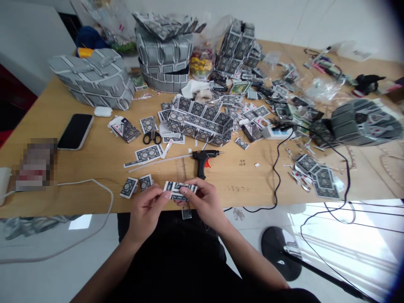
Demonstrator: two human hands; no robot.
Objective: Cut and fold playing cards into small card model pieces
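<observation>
Between both hands, just above the table's near edge, is a playing card (pixel 175 196) with a dark patterned back and pale strips. My left hand (pixel 145 210) pinches its left end between thumb and fingers. At the other end my right hand (pixel 203 202) grips it, thumb on top and fingers beneath. A clear ruler (pixel 181 168) lies partly under the hands. Beyond them rests a black glue gun (pixel 202 162) with an orange trigger, a glue stick behind it. To the left are two small card pieces (pixel 128 187) and scissors (pixel 152 134) with black handles.
An open box made of cards (pixel 200 122) stands mid-table. Grey woven card structures (pixel 166 59) line the back, with another (pixel 366 122) at right. Loose cards surround a power strip (pixel 277 133); its black cable (pixel 277 168) crosses the table edge. A phone (pixel 75 131) lies left.
</observation>
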